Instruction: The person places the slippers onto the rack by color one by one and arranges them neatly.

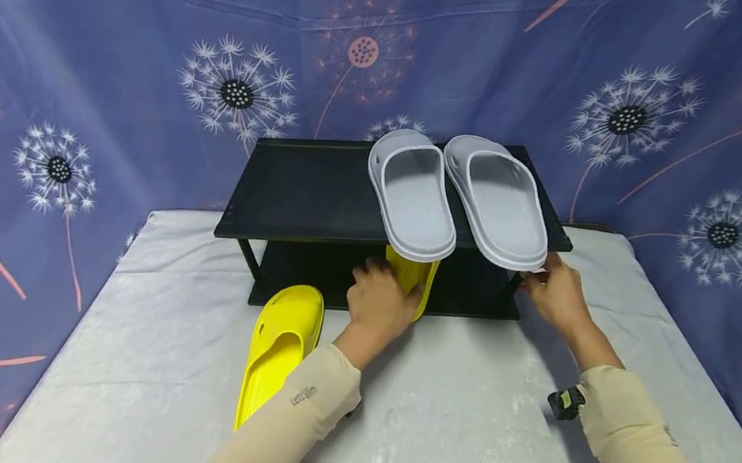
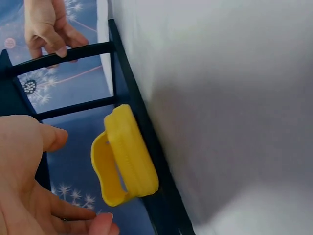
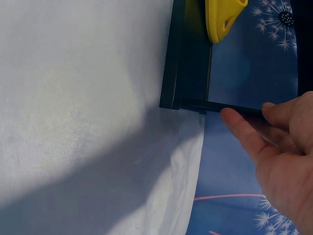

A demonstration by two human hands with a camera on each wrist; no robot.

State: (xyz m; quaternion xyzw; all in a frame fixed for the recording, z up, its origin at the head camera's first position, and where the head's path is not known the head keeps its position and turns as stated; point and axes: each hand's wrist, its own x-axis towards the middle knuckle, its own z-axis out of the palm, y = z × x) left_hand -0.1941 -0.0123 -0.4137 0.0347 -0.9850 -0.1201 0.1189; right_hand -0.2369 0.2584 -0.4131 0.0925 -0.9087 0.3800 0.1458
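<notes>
A yellow clog (image 1: 411, 266) sits on the lower shelf of a black two-tier shoe rack (image 1: 313, 187), partly hidden by the top board. My left hand (image 1: 380, 306) is right in front of it; in the left wrist view the thumb and fingers spread apart before the yellow clog (image 2: 132, 152), holding nothing. At the rack's right end, my right hand (image 1: 558, 293) pinches the front post (image 3: 234, 106) between thumb and fingers. A second yellow clog (image 1: 292, 316) lies on the cloth at the rack's front left, partly covered by my left sleeve.
Two grey clogs (image 1: 419, 200) stand side by side on the right half of the top board, toes overhanging its front edge. A pale cloth (image 1: 441, 434) covers the table. Behind hangs a blue curtain (image 1: 441, 50) with dandelion prints.
</notes>
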